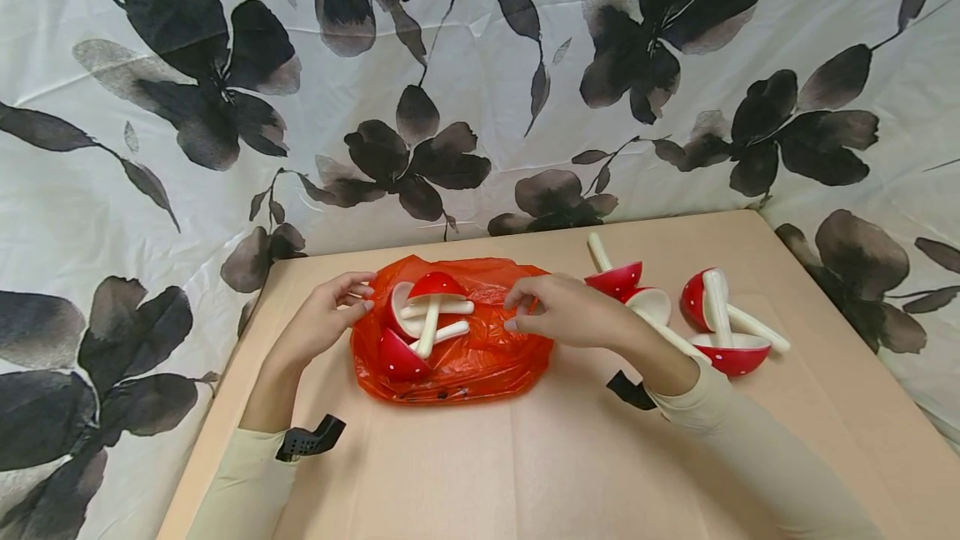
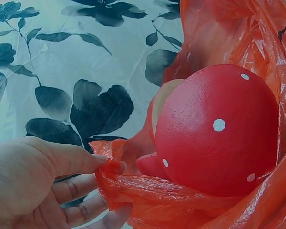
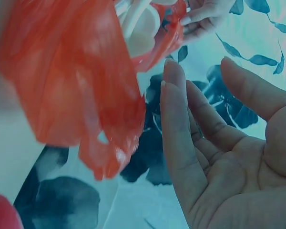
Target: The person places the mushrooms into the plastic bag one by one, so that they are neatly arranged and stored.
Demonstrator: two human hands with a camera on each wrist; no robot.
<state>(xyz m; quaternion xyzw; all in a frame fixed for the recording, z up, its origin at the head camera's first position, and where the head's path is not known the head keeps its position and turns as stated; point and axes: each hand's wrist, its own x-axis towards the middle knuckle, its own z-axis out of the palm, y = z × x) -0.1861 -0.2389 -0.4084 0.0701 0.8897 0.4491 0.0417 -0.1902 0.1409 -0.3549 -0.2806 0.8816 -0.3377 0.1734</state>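
An orange-red plastic bag (image 1: 517,365) lies on the table with several toy mushrooms (image 1: 435,283) on its left part, red caps dotted white and stems white. At its left edge is my left hand (image 1: 330,319); in the left wrist view its thumb and fingers pinch the bag's rim (image 2: 117,179), close to a large mushroom cap (image 2: 219,143). My right hand (image 1: 570,307) is over the bag's right side. Seen from the right wrist, that hand (image 3: 233,176) has loosely spread fingers with nothing between them, beside the bag's hanging handle (image 3: 109,152).
To the right of the bag, more red-capped mushrooms lie on the table (image 1: 585,457), some near its back edge (image 1: 615,277) and others farther right (image 1: 738,354). A white cloth with dark flowers (image 1: 525,65) hangs behind the table.
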